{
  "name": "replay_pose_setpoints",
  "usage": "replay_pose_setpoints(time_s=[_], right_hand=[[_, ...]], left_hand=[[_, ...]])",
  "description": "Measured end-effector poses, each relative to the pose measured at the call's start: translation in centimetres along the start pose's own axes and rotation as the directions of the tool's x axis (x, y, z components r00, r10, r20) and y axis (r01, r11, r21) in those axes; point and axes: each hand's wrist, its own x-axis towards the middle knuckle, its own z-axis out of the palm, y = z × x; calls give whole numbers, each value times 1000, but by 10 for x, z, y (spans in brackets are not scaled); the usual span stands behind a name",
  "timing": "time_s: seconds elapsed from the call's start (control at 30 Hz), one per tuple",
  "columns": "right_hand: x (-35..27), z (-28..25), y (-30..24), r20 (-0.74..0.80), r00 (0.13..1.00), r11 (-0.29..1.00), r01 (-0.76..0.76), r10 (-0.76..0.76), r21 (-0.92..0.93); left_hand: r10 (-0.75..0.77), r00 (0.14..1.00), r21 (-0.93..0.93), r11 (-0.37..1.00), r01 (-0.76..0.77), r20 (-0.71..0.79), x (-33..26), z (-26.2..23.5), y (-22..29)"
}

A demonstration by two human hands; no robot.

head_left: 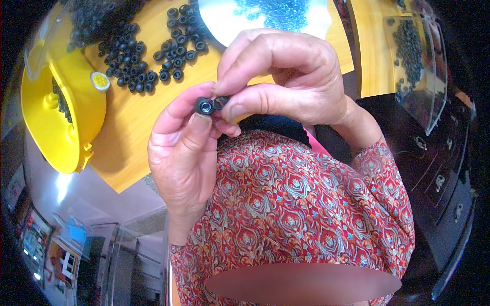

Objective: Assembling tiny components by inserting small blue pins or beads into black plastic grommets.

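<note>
Close in front of me, my left hand (184, 153) pinches a small black round part with a shiny metal ring in its centre (205, 106) between thumb and fingers. My right hand (291, 76) meets it from the right, thumb and index finger closed on a second small black piece (220, 101). The two pieces touch or nearly touch; fingertips partly hide the second one. Beyond the hands, several loose black round parts (178, 51) like these lie on the yellow tabletop (120, 153).
A yellow open container (61, 137) with dark parts inside stands at the left. Behind my right hand lies a white plate (219, 20) bearing small bluish pieces (283, 13). To the right are a clear plastic box (431, 76) of dark pieces and dark drawers (439, 178).
</note>
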Motion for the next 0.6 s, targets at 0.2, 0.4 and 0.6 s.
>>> replay_pose_setpoints(time_s=[0.2,0.4,0.6], right_hand=[[0,3,5,-16,1000,997,-26,27,71],[1,4,5,-16,997,984,-68,72,164],[1,4,5,-31,999,997,-28,31,77]], left_hand=[[11,1000,23,1000,-11,-6,1,-1,-1],[-19,1000,51,998,19,-14,2,2,4],[1,999,143,990,4,-36,0,1,3]])
